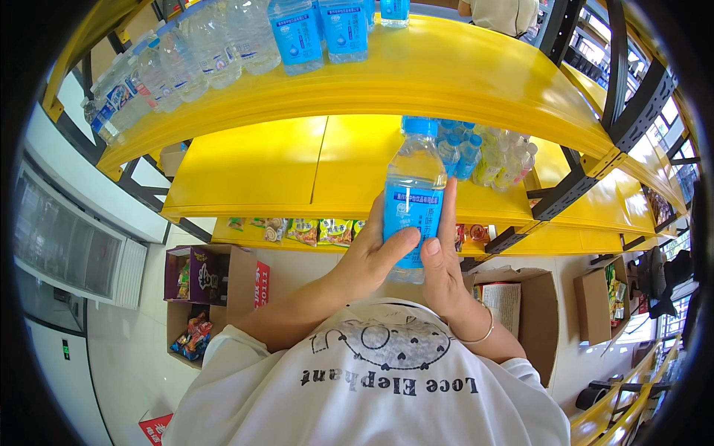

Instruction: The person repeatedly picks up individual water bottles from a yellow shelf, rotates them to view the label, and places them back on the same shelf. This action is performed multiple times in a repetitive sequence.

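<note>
Between my two hands stands a clear plastic drink bottle with a blue cap and a blue printed label, almost upright before my chest. My left hand wraps its left side, the thumb lying across the label. My right hand, below a wrist with a thin bangle, presses on its right side with fingers pointing up. Similar blue-labelled bottles line the yellow upper shelf. Smaller blue-capped bottles stand on the yellow shelf below, partly hidden behind the held bottle.
Clear water bottles fill the upper shelf's left end. Snack packets lie on the lowest shelf. Cardboard boxes stand left on the floor, another box right. Black shelf posts rise at right. A person is beyond the shelf.
</note>
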Motion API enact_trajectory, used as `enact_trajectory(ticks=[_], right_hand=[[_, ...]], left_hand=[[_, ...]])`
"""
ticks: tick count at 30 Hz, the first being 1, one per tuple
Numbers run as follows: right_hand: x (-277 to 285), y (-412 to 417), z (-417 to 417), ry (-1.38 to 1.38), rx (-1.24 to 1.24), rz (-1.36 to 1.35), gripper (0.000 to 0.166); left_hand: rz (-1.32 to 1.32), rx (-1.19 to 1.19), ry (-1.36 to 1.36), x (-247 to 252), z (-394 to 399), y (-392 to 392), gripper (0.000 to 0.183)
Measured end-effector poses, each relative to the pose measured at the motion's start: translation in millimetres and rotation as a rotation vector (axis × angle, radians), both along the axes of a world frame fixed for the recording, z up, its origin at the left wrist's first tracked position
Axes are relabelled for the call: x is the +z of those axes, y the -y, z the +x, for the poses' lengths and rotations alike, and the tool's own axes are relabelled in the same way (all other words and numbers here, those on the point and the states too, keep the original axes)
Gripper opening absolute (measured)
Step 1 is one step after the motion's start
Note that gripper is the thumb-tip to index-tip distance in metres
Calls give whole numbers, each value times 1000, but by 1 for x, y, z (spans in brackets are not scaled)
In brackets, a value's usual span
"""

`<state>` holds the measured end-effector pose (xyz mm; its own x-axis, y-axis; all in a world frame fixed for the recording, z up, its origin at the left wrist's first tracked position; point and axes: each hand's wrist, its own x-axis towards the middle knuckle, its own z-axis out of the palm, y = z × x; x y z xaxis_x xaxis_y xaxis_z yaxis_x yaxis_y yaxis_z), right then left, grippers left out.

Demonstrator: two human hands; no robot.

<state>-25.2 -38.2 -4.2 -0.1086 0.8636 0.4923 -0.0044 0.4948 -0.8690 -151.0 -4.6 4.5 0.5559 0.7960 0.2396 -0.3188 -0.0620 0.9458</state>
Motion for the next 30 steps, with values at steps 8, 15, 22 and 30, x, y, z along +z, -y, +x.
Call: enact_trajectory(ticks=[8, 15, 22, 30], right_hand=[[-3, -2, -3, -8, -35, -17, 66], [-3, -9, 11, -235, 107, -168, 71], [-5, -4, 24, -176, 47, -137, 69], [-11, 1, 50, -216, 42, -199, 65]], left_hand=[[-95, -58, 29, -9, 1, -8, 56], [-383, -102, 203, 0, 8, -2, 52], [-343, -164, 183, 0, 20, -2, 58], [-416, -81, 214, -12, 47, 5, 47]])
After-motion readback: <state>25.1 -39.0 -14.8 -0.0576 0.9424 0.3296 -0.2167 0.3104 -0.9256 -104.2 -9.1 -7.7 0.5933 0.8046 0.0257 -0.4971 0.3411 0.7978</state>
